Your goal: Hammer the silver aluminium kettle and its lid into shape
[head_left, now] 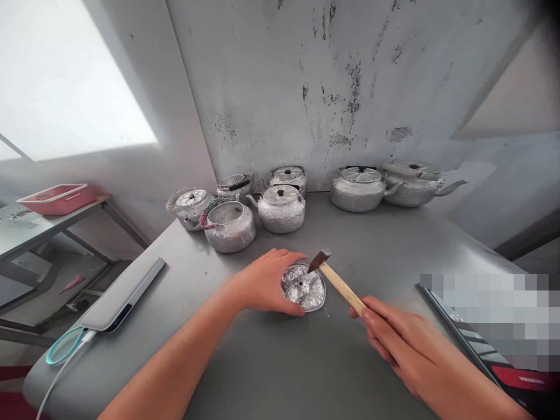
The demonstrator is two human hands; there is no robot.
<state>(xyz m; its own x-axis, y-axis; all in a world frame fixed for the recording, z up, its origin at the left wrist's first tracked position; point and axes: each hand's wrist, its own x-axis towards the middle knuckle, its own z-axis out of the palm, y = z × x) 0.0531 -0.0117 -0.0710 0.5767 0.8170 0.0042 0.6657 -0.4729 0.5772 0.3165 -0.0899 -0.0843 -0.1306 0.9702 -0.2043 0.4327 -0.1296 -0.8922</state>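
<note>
A small round dented aluminium lid [303,286] lies upside down on the grey metal table [280,361]. My left hand [266,280] curls around its left rim, thumb and fingers holding it in place. My right hand [396,341] grips the wooden handle of a small hammer [335,277]. The hammer's dark metal head hovers just over the lid's upper right edge.
Several aluminium kettles [280,207] stand in a row at the back of the table against a scuffed wall. A lidless kettle [230,224] sits nearest. A flat grey device [125,291] with a cable lies at the left; a dark object [481,338] at the right edge. A side table holds a red tray [59,198].
</note>
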